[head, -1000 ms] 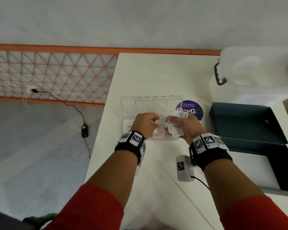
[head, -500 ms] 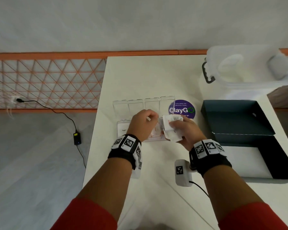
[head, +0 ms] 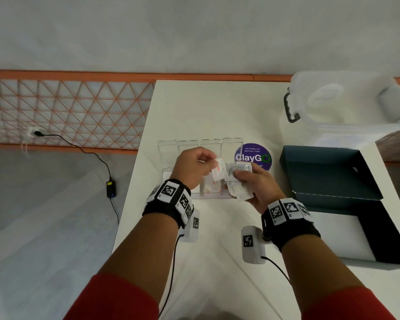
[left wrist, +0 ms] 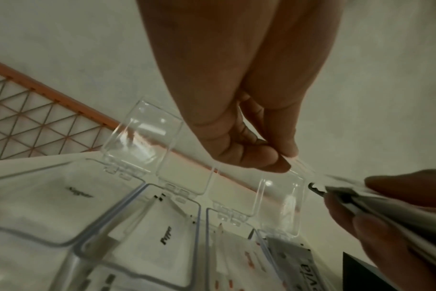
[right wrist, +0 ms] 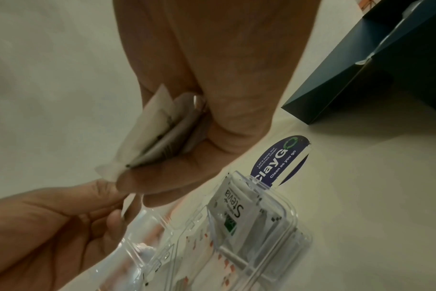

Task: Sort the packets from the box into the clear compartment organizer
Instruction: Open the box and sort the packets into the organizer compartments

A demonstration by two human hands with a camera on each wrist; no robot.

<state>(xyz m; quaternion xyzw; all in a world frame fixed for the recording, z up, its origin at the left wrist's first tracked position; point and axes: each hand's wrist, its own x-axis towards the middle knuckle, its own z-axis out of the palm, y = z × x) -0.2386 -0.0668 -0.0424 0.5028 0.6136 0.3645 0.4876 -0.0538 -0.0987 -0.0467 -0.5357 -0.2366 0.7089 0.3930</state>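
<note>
partly sorted — organizer (head: 201, 192) holds packets, right hand (head: 255, 184) grips a stack (head: 237, 181), left hand (head: 194, 167) pinches one packet (head: 219, 169) off it.

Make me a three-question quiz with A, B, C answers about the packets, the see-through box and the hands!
1. Where does the dark blue box sit?
A. To the right of the clear organizer
B. On the floor
C. On top of the organizer

2. What colour is the round ClayGo sticker?
A. Yellow
B. Purple
C. Red

3. How are the organizer's lids?
A. Snapped shut
C. Taken off and stacked
B. Flipped open

Answers:
1. A: the head view shows the box on the table, right of the organizer.
2. B: the sticker is purple with white letters.
3. B: the left wrist view shows clear lids standing up on their hinges, while the left hand pinches one packet and the right hand holds a bunch of packets.
</note>
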